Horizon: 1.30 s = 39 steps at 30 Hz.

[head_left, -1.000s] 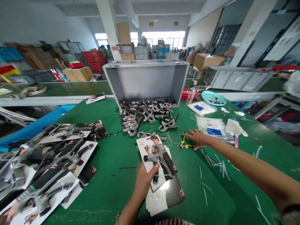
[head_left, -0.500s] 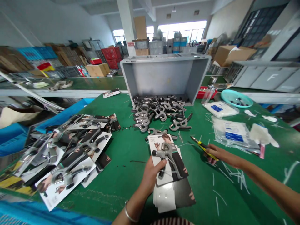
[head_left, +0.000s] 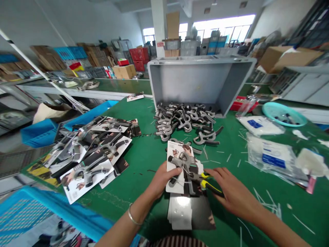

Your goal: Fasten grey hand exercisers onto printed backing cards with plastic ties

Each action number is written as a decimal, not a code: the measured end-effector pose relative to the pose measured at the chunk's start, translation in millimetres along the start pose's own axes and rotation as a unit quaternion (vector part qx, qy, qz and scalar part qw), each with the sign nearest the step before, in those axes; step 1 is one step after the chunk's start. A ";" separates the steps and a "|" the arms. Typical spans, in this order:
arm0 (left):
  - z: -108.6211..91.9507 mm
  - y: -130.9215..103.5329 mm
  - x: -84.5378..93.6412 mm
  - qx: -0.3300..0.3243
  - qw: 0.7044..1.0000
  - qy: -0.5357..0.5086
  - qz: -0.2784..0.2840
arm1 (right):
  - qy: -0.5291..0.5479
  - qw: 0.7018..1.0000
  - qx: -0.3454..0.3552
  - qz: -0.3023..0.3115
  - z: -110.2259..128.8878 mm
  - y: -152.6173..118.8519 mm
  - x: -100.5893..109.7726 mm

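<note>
Fingers, head view: left hand [head_left: 162, 178] grasps the carded grip [head_left: 185, 161], thumb across its front; right hand [head_left: 230, 188] grasps pliers [head_left: 214, 188], handles parted.
Left arm: enters from bottom edge, bangle [head_left: 131, 216] at wrist.
Right arm: enters lower right, back of hand uppermost.
Carded grip: overlapping the card stack [head_left: 181, 214]; contact undetermined.
Obscured: left fingers behind card; plier tips indistinct.

The backing cards [head_left: 180, 216] are showing glossy printed paperboard — pale glare is sitting on the lower ones — while the hand grip strengthener [head_left: 178, 161] is looking like matt plastic. The pliers [head_left: 215, 189] are showing smooth plastic handles, the bracelet [head_left: 130, 213] is gleaming like polished metal, the wrinkled bag [head_left: 258, 148] is looking like clear plastic film
</note>
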<state>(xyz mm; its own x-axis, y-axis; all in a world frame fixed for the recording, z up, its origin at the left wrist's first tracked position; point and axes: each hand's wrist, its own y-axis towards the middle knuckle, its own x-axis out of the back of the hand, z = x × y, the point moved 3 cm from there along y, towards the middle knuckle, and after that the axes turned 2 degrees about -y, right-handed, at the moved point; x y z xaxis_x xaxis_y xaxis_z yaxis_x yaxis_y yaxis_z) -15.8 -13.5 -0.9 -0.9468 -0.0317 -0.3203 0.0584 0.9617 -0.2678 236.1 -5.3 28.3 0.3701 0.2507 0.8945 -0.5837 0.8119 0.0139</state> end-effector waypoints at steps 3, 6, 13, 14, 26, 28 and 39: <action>-3.3 -0.6 3.5 -0.006 1.000 0.030 0.003 | -0.137 0.989 0.045 -0.011 3.7 6.6 -1.9; -5.2 -0.5 6.5 -0.014 0.998 0.059 0.007 | -0.185 0.982 0.040 -0.024 3.9 7.9 -8.6; -5.0 1.0 9.9 -0.011 0.995 0.097 0.001 | -0.190 0.980 0.027 -0.054 1.0 11.0 -9.8; -5.1 1.3 9.7 -0.014 0.995 0.098 0.001 | -0.189 0.980 0.031 -0.056 1.2 12.5 -9.7; -7.4 1.3 13.1 -0.014 0.992 0.122 0.007 | -0.180 0.983 0.037 0.005 12.2 29.3 -11.8; -5.6 2.2 13.6 -0.016 0.993 0.113 0.005 | -0.154 0.987 0.022 0.029 11.2 29.5 -16.0; -18.9 -1.7 9.8 0.020 0.999 -0.002 0.034 | 0.241 0.969 0.000 0.057 33.4 17.7 -27.7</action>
<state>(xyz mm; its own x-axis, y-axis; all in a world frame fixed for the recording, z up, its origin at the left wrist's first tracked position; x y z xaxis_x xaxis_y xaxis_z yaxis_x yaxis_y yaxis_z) -31.2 -10.3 13.6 -0.9388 0.0329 -0.3428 0.1357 0.9502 -0.2805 191.4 -15.5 18.7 0.5986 0.5557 0.5769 -0.6406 0.7645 -0.0718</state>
